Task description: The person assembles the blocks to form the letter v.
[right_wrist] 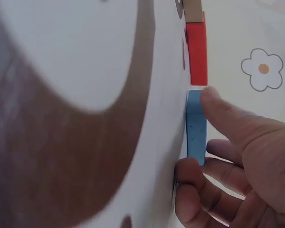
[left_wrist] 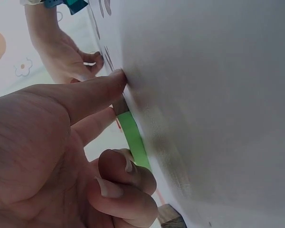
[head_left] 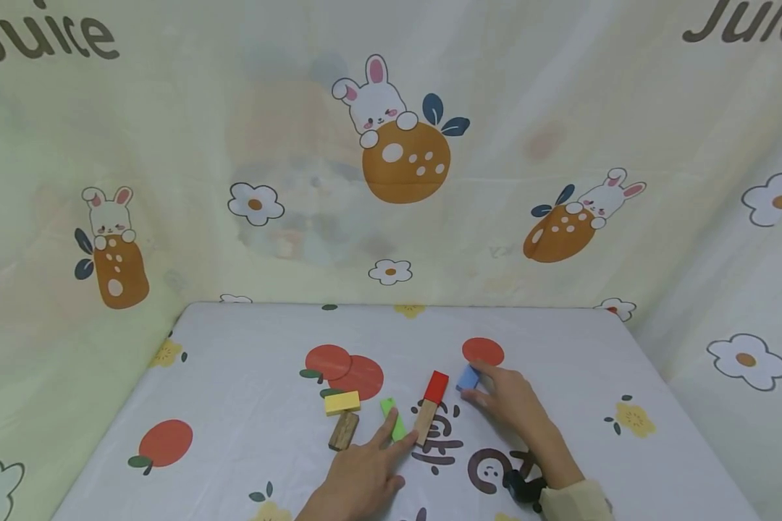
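My right hand (head_left: 513, 399) pinches a blue wooden block (head_left: 468, 378) between thumb and fingers, down at the tabletop. In the right wrist view the blue block's near end lies close to a red block (right_wrist: 197, 54). The red block lies end to end with a plain wood block (head_left: 425, 422), forming a slanted line. My left hand (head_left: 361, 477) rests low, two fingers stretched forward: one at the green block (head_left: 393, 418), another at the plain block's lower end. Its other fingers curl loosely in the left wrist view.
Left of the green block lie a yellow block (head_left: 342, 403) and a darker brown wood block (head_left: 344, 430), close together. A white cloth (head_left: 247, 405) printed with fruit and flowers covers the table. Behind it hangs a printed curtain (head_left: 300, 253). A black strap (head_left: 524, 488) is by the right wrist.
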A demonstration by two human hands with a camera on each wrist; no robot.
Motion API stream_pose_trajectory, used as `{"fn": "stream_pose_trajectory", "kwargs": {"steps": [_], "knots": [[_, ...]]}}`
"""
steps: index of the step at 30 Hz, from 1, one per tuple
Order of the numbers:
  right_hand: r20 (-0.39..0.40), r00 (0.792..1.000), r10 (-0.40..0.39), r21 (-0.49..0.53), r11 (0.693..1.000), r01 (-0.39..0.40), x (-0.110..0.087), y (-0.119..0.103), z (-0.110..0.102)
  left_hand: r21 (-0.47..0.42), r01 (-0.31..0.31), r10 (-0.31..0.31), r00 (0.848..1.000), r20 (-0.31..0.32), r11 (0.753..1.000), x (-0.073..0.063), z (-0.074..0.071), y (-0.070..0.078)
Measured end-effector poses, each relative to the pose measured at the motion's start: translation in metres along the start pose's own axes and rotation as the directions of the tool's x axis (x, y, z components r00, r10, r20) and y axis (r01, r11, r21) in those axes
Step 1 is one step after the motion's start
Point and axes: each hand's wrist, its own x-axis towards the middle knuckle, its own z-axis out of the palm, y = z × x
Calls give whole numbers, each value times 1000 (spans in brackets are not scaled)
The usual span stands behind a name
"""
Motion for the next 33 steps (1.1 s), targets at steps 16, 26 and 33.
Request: {"fn": "stream_pose_trajectory", "kwargs": {"steps": [16,26,33], "knots": [[-35,995,91,-24,995,-92,-7,-8,-4,-7,-3,4,1000,10,1000,-1,-2,1],[-19,994,111,-26,993,-111,-3,-4,-2,-2,-9,9,1000,-3,1000,-2,-1,0],[-24,994,109,14,994,-109,0,-2,0,15,-6,6,1000,1,1000,-1,0,0]]}}
